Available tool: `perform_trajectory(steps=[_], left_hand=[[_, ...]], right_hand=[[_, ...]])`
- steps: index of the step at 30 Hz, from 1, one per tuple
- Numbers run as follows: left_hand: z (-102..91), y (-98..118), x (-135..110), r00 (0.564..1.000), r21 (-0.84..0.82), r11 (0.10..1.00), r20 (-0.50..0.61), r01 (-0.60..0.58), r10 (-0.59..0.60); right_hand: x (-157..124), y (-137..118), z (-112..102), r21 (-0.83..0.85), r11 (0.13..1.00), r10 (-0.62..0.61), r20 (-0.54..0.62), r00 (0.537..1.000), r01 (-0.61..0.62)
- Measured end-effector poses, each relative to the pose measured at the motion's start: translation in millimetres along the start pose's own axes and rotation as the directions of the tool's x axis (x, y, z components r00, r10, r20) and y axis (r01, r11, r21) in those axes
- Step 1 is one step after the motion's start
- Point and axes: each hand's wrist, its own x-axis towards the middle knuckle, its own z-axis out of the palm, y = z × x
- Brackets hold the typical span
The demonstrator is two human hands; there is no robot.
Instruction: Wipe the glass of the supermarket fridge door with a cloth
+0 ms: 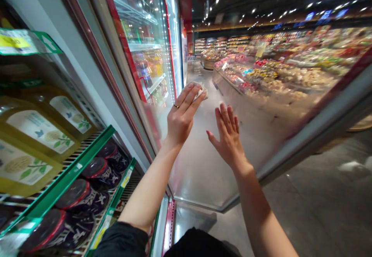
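My left hand (181, 113) presses a small white cloth (201, 90) flat against the inside of an open glass fridge door (261, 133); the fingers lie stretched over the cloth, a ring on one finger. My right hand (228, 135) rests open on the same glass just to the right, fingers together and straight, holding nothing. The glass around both hands looks misted.
To the left, open fridge shelves with green edges (72, 171) carry yellow-lidded tubs (31, 133) and dark round tubs (87, 187). Further glass-door fridges (151, 55) run along the aisle. Through the door I see produce and goods displays (290, 71) and grey floor (319, 202).
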Motion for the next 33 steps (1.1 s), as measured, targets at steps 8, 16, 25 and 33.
perform_trajectory(steps=[8, 16, 25, 33], left_hand=[[17.8, 27.0, 1.0, 0.997, 0.013, 0.999, -0.060, 0.039, -0.038], [32.7, 46.8, 21.2, 0.989, 0.108, 0.993, -0.145, 0.055, -0.039], [46.8, 58.3, 30.7, 0.997, 0.064, 0.997, -0.074, 0.036, -0.031], [66.3, 81.4, 21.2, 0.994, 0.083, 0.994, -0.087, 0.069, -0.061]], right_hand=[[-33.8, 51.0, -39.3, -0.065, 0.988, 0.125, -0.179, 0.976, -0.138], [-37.8, 65.9, -33.3, -0.066, 0.991, 0.104, -0.146, 0.984, -0.114], [-34.7, 70.9, -35.5, -0.010, 0.999, 0.044, -0.171, 0.984, -0.046], [-32.8, 82.8, -44.5, 0.042, 0.999, -0.017, -0.105, 0.994, 0.022]])
